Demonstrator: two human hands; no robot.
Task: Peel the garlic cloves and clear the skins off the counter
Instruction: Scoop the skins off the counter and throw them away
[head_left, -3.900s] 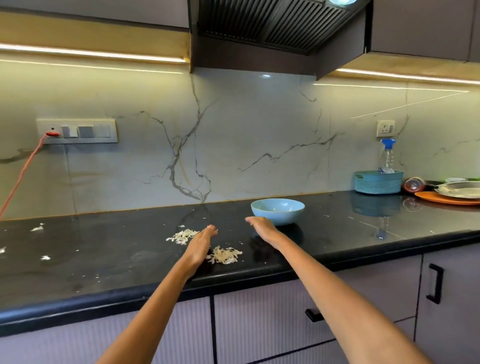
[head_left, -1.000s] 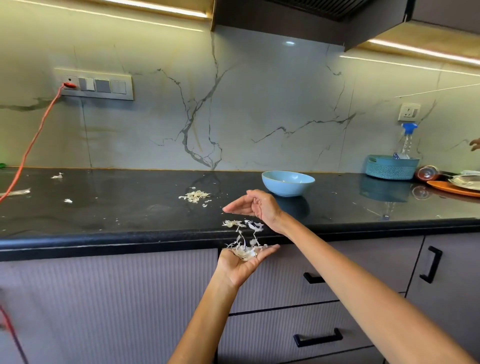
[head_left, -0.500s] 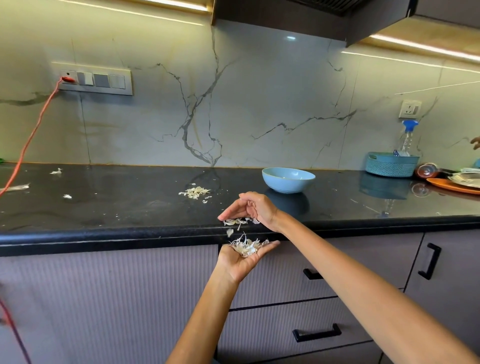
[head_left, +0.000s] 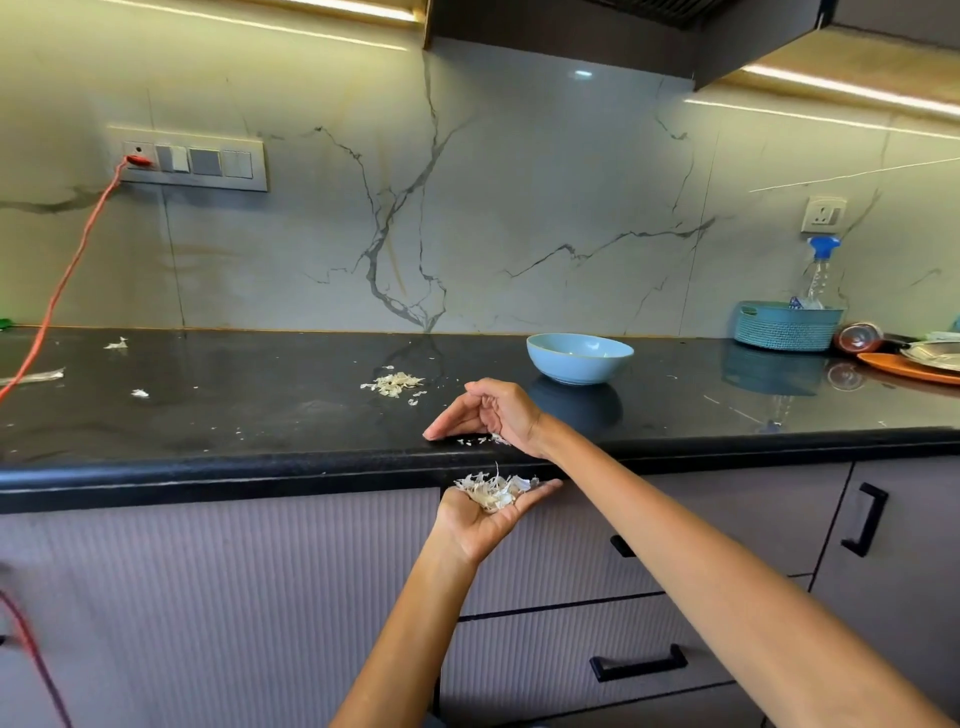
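**A:** Far left of my feed first: red cable runs from the switch plate on the wall down past the counter edge. Few stray skin scraps lie on the black top there, well apart from each other.

**B:** Copy. Middle?

**A:** Small pile of skins sits on the counter, mid-depth, left of the blue bowl and apart from it. Can't see into the bowl from this angle, so no word on cloves.

**B:** Hands?

**A:** Left hand is palm up, just below and in front of the counter's front edge, fingers lightly cupped, not gripping. Heap of skins rests on the palm & fingers. Right hand is above it, on the counter near the edge, side-on, fingers together and gently curved, fingertip touching the top. It pinches nothing I can make out. Few crumbs of skin lie on the top under that hand, right at the edge, directly over the left palm.

**B:** So both relaxed, none clenched?

**A:** Yes. Left carries skins on a flat-ish palm, right is a loose curved blade against the surface.

**B:** Right side?

**A:** Teal basket by the wall w/ a spray bottle behind it, under a wall socket. Orange plate at the frame edge w/ a steel dish on it. Below the counter, cabinet fronts with black handles.
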